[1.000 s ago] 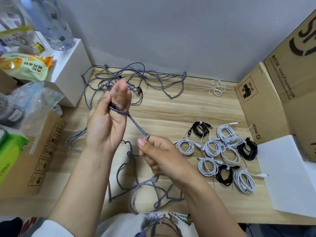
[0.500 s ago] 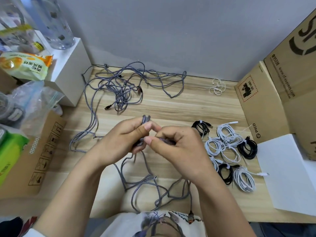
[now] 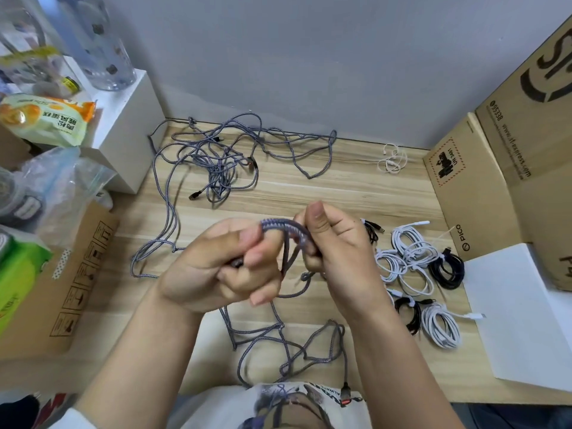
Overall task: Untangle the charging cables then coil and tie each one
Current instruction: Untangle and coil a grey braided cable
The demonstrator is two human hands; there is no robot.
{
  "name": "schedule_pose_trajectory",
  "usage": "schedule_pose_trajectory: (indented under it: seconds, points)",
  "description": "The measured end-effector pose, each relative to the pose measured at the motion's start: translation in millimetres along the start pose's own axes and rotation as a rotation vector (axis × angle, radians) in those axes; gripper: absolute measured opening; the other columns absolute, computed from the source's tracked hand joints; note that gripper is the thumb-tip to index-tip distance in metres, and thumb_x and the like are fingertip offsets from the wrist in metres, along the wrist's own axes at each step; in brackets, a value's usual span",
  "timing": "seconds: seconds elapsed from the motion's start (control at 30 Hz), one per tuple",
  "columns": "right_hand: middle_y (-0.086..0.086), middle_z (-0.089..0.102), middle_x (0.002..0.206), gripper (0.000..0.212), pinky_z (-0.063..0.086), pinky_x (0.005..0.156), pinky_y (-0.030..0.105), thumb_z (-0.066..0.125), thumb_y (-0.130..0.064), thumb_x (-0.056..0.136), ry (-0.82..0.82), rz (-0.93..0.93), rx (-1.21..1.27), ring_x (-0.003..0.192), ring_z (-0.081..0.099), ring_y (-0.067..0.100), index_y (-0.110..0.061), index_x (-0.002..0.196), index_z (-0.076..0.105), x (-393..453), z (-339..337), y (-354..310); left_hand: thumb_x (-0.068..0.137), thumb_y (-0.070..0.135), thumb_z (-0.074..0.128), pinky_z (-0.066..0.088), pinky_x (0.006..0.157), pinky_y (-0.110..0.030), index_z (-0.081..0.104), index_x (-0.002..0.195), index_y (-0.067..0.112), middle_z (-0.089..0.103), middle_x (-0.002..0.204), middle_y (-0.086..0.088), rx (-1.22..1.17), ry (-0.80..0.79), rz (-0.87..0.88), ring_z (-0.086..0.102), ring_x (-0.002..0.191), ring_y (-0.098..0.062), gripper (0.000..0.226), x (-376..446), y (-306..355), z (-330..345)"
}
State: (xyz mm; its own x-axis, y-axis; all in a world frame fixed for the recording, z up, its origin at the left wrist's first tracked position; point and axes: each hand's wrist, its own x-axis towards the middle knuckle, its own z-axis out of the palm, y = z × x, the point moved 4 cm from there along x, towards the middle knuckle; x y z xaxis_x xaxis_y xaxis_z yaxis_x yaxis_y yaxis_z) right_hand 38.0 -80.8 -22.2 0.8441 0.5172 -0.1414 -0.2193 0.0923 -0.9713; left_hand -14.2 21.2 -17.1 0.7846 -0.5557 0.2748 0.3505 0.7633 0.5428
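A grey braided cable (image 3: 280, 228) is wound in a few turns over the fingers of my left hand (image 3: 223, 267). My right hand (image 3: 337, 252) pinches the same turns from the right, thumb up. The hands touch above the table's middle. The cable's slack (image 3: 288, 345) hangs down and loops along the front edge, ending in a plug (image 3: 346, 394) near my shirt. A tangle of grey cables (image 3: 216, 168) lies at the back left. Several coiled and tied white and black cables (image 3: 418, 274) lie at the right.
The wooden table (image 3: 340, 193) is hemmed in by cardboard boxes (image 3: 501, 168) on the right, a white sheet (image 3: 520, 311) at front right, and a white shelf (image 3: 127, 125) with bottles and snack bags on the left. White ties (image 3: 393, 159) lie at the back right.
My hands came together from apart, left hand dropping from a raised position. More turns of the grey cable now sit on my left fingers, and the slack has shifted along the front edge.
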Motion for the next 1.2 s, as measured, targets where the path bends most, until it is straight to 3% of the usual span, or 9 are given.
schedule_pose_trajectory:
  seconds: [0.1,0.2,0.3,0.43,0.53,0.63,0.77,0.97,1.2]
  points:
    - [-0.009,0.038,0.047,0.038,0.025,0.041,0.011,0.041,-0.053,0.079,-0.033,-0.003,-0.072,0.042,0.03,0.001,-0.02,0.062,0.05,-3,8,9,0.102,0.009,0.029,0.042,0.066,-0.024,0.049,0.102,-0.008,0.029,0.051,-0.003,-0.102,0.19,0.118,0.035,0.048,-0.017,0.027,1,11,-3]
    - [-0.013,0.039,0.051,0.043,0.028,0.045,0.008,0.039,-0.071,0.078,-0.11,-0.037,-0.185,0.046,0.034,-0.001,-0.03,0.068,0.048,-2,12,22,0.101,0.003,0.023,0.038,0.103,-0.036,0.045,0.113,-0.013,0.048,0.067,-0.017,-0.098,0.389,0.227,0.05,0.047,-0.032,0.03,-3,19,-15]
    - [-0.013,0.04,0.047,0.037,0.028,0.044,0.007,0.039,-0.056,0.089,-0.155,0.061,-0.275,0.042,0.036,-0.001,-0.027,0.07,0.051,-4,14,31,0.1,0.001,0.022,0.033,0.11,-0.043,0.043,0.124,-0.017,0.06,0.087,-0.028,-0.074,0.582,0.306,0.065,0.078,-0.039,0.036,-6,24,-24]
    - [-0.006,0.039,0.053,0.025,0.028,0.042,0.009,0.044,-0.028,0.097,-0.278,0.197,-0.382,0.042,0.034,-0.001,-0.024,0.073,0.047,-10,23,41,0.087,0.01,0.036,0.053,0.087,-0.028,0.071,0.102,0.004,0.073,0.083,-0.008,0.18,0.709,0.411,0.072,0.074,-0.016,0.039,2,22,-35]
    - [-0.003,0.045,0.056,0.022,0.033,0.046,0.021,0.05,-0.023,0.096,-0.314,0.268,-0.566,0.047,0.042,0.009,-0.027,0.075,0.044,-11,22,40,0.091,0.015,0.041,0.054,0.075,-0.022,0.057,0.112,0.005,0.074,0.091,-0.009,0.437,0.783,0.375,0.072,0.076,-0.017,0.028,5,17,-38]
    - [0.002,0.051,0.051,0.019,0.037,0.04,0.017,0.051,-0.013,0.095,-0.425,0.402,-0.28,0.036,0.048,0.009,-0.018,0.079,0.044,-18,24,37,0.09,0.02,0.039,0.054,0.081,-0.026,0.048,0.118,0.007,0.074,0.095,-0.006,0.621,0.815,0.331,0.072,0.081,-0.024,0.032,8,12,-46]
    - [0.004,0.062,0.055,0.02,0.051,0.056,0.022,0.056,-0.001,0.087,-0.562,0.401,0.032,0.049,0.061,0.016,-0.013,0.076,0.045,-24,32,28,0.09,0.023,0.038,0.053,0.085,-0.031,0.044,0.124,0.01,0.074,0.092,0.003,0.818,0.868,0.328,0.072,0.079,-0.024,0.036,9,13,-49]
    - [-0.006,0.046,0.046,0.017,0.026,0.035,0.017,0.063,-0.01,0.087,-0.488,0.451,-0.122,0.038,0.033,0.01,-0.022,0.083,0.051,-29,27,22,0.099,0.024,0.041,0.049,0.076,-0.018,0.046,0.122,0.016,0.071,0.092,0.005,1.186,1.039,0.264,0.071,0.069,-0.011,0.025,-1,18,-51]
    - [-0.009,0.03,0.045,0.014,0.031,0.055,0.026,0.067,-0.014,0.085,-0.165,0.085,-0.453,0.047,0.028,0.005,-0.017,0.072,0.064,-16,4,7,0.091,0.03,0.051,0.037,0.047,-0.012,0.065,0.098,0.02,0.055,0.054,0.012,1.302,0.872,-0.026,0.047,0.046,-0.004,0.019,-1,8,-50]
